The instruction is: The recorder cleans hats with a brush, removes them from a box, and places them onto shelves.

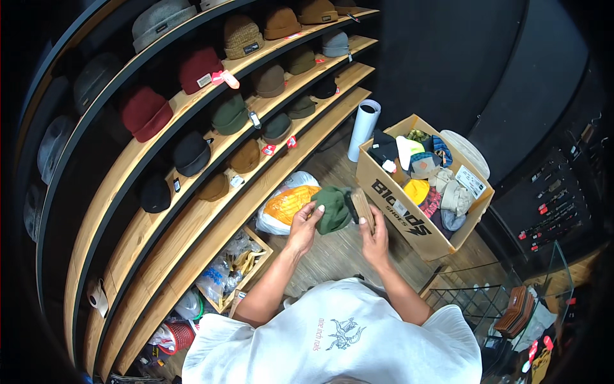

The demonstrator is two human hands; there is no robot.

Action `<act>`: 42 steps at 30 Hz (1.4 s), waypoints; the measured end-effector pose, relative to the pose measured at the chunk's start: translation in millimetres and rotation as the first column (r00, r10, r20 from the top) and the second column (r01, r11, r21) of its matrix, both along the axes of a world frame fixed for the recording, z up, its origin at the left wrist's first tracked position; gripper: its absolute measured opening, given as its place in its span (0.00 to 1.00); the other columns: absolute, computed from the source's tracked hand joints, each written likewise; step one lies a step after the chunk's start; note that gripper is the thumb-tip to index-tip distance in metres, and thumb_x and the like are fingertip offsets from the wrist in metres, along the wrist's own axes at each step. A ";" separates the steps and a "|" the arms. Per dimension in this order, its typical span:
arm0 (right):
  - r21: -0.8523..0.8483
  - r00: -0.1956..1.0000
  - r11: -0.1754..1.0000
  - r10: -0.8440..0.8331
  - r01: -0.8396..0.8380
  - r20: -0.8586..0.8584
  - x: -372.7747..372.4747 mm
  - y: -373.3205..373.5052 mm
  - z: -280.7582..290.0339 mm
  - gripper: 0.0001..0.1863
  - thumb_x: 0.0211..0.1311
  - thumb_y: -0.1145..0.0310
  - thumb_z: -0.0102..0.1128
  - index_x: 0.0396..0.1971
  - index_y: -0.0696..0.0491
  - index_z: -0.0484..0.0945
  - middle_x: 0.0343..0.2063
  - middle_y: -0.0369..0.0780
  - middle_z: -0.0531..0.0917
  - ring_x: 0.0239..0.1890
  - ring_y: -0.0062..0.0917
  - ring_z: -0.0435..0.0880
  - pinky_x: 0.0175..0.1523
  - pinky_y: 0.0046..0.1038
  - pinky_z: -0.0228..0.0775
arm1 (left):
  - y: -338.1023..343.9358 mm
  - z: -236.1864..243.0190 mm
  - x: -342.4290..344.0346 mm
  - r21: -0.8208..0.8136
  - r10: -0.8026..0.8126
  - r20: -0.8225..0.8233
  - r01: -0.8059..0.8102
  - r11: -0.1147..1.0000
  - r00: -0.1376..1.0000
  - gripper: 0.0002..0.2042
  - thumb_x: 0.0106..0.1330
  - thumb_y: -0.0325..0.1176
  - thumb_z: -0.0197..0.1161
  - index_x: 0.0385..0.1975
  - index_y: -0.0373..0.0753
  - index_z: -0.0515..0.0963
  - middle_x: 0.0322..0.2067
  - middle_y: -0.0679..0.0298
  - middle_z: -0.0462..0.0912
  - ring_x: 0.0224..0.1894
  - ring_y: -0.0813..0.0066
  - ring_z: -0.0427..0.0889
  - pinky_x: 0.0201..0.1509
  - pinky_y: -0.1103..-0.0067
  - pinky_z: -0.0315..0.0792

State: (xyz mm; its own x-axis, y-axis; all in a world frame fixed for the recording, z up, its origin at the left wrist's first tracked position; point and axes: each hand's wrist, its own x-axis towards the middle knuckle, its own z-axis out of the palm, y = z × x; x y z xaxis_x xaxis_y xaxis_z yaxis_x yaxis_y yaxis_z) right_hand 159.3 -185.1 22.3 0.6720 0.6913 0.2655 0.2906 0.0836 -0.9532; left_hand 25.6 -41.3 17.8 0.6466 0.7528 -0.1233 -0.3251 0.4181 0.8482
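Note:
My left hand (304, 225) grips a dark green knitted beanie (333, 208) at its left edge, held up in front of my chest. A flat brown cardboard piece (363, 210) stands against the beanie's right side, pinched in my right hand (375, 240). Both hands are below the lowest wooden shelf (211, 237), just left of an open cardboard box (409, 224) full of mixed hats and caps.
Curved wooden shelves (192, 102) on the left carry several beanies in red, brown, green, grey and black. A white plastic bag with orange contents (288, 205) lies on the floor. A white roll (363, 130) stands behind the box. A wire rack (473, 294) sits at right.

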 end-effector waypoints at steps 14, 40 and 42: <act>-0.033 0.953 0.999 -0.017 0.028 0.304 0.4 -1.2 32.2 0.20 0.64 0.67 0.58 0.53 0.60 0.71 0.47 0.51 0.77 0.49 0.44 0.78 0.54 0.36 0.69 | -13.9 -14.6 22.1 -0.028 -0.114 0.059 0.116 0.993 0.992 0.12 0.73 0.32 0.55 0.49 0.33 0.75 0.44 0.65 0.81 0.45 0.80 0.78 0.54 0.80 0.71; 0.405 0.353 0.902 0.431 -0.149 -0.831 -10.4 -31.0 -28.6 0.20 0.73 0.56 0.47 0.59 0.49 0.70 0.50 0.35 0.81 0.49 0.24 0.81 0.58 0.34 0.69 | 5.3 -16.9 -40.0 -0.120 -0.307 0.139 0.324 0.938 0.941 0.12 0.73 0.31 0.52 0.53 0.37 0.71 0.51 0.64 0.78 0.53 0.74 0.77 0.59 0.75 0.70; 0.552 0.275 0.818 0.575 -0.160 -0.771 -6.8 -34.4 -34.1 0.20 0.73 0.57 0.47 0.59 0.49 0.70 0.51 0.35 0.81 0.51 0.24 0.80 0.57 0.35 0.70 | 5.0 -14.6 -48.0 -0.113 -0.262 0.099 0.272 0.956 0.960 0.12 0.72 0.33 0.55 0.51 0.38 0.72 0.47 0.66 0.79 0.49 0.79 0.76 0.55 0.79 0.70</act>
